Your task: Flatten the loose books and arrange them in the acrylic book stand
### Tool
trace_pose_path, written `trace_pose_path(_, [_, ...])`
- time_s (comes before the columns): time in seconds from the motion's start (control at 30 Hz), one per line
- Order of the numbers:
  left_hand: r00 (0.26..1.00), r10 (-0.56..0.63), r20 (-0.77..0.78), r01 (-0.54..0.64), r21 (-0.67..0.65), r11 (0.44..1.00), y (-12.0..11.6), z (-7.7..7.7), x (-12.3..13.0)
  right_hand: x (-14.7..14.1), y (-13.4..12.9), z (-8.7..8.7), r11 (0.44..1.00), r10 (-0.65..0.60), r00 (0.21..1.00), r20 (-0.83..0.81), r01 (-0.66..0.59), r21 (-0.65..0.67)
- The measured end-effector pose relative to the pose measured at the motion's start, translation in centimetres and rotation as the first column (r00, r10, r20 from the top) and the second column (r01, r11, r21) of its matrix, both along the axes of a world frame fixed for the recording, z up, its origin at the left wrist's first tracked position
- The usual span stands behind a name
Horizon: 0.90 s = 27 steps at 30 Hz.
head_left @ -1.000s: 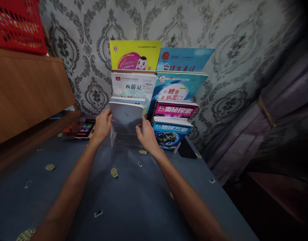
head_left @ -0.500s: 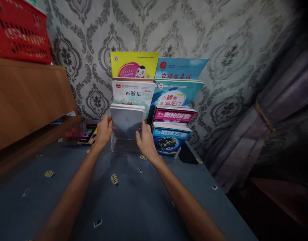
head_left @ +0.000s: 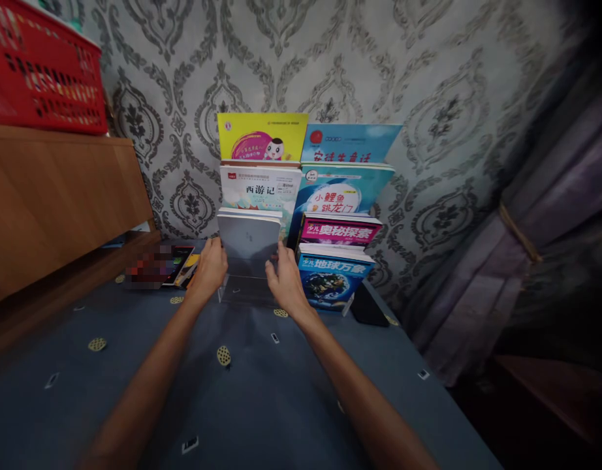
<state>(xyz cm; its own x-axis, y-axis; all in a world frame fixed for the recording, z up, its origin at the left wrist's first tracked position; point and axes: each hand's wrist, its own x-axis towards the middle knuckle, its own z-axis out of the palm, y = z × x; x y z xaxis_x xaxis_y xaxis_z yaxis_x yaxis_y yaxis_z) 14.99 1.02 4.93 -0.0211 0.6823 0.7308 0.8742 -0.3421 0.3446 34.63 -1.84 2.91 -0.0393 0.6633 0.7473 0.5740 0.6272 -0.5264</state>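
Note:
A grey-covered book (head_left: 249,236), with pale page edges along its top, stands upright in the front left slot of a clear plastic stand (head_left: 237,287). My left hand (head_left: 211,264) is at its left edge, fingers bent and partly hidden. At the right edge is my right hand (head_left: 285,277), fingers against the side and thumb apart in front. Behind rise a white book with Chinese lettering (head_left: 262,186) and a yellow book (head_left: 262,136). The right column has a blue book with a globe (head_left: 333,281), a magenta-topped book (head_left: 337,230), a teal book (head_left: 345,189) and a light blue book (head_left: 352,140).
A dark flat phone-like slab (head_left: 369,305) lies right of the stand. Several books or magazines (head_left: 179,264) lie at the left, partly blurred out. A wooden cabinet (head_left: 66,196) bears a red basket (head_left: 46,72). Patterned wall stands behind, a tied curtain (head_left: 506,261) at right.
My left hand has shifted slightly right, closer against the grey book. My right hand stays at the other edge. The whole scene sits a little lower in view.

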Motion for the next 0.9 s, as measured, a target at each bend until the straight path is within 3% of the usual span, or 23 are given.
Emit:
trace_pose_path(0.33, [0.999,0.026,0.035,-0.025,-0.038,0.999,-1.1,-0.2,0.8,-0.1,0.0,-0.1,1.000,0.000,1.000,-0.009,0.000,0.000])
trace_pose_path(0.67, [0.983,0.097,-0.158,-0.098,0.001,0.995,-1.8,0.3,1.3,-0.4,-0.8,0.2,0.999,0.036,0.999,-0.010,-0.037,-0.017])
trace_pose_path(0.9, [0.987,0.087,-0.133,-0.090,-0.021,0.996,-1.5,0.2,1.0,-0.4,-0.1,-0.6,0.998,0.009,1.000,0.018,-0.008,-0.058])
